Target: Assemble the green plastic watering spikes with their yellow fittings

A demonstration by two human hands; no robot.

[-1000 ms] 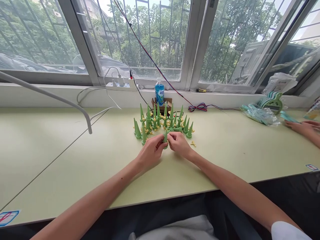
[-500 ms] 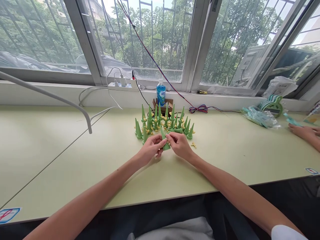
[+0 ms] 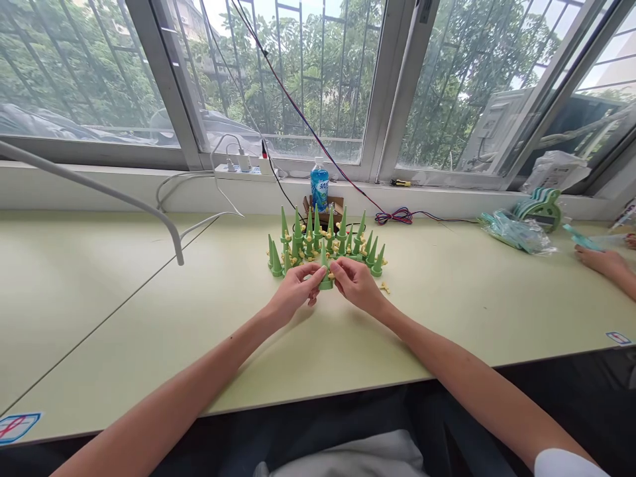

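Note:
In front of the group, my left hand (image 3: 299, 286) grips a green plastic watering spike (image 3: 324, 279) by its left side, thumb on the front. The spike is upright, its point up and its wide round base down. My right hand (image 3: 356, 281) is closed at its right side, fingers pinching a small yellow valve (image 3: 332, 275) against the spike; most of the valve is hidden by the fingertips. Just behind stand several more green spikes (image 3: 277, 261), many with yellow valves on them. One loose yellow valve (image 3: 385, 287) lies on the table to the right of my right hand.
A blue bottle (image 3: 319, 187) and a small cardboard box (image 3: 337, 203) stand behind the spikes. Coiled cable (image 3: 394, 216) and bagged green items (image 3: 521, 232) lie farther right. Another person's hand (image 3: 603, 262) is at the right edge. A grey curved tube (image 3: 124, 193) crosses the left.
The held spike has gone from tilted to upright and risen slightly, with both hands moving along a little. The other person's hand at the right has shifted slightly.

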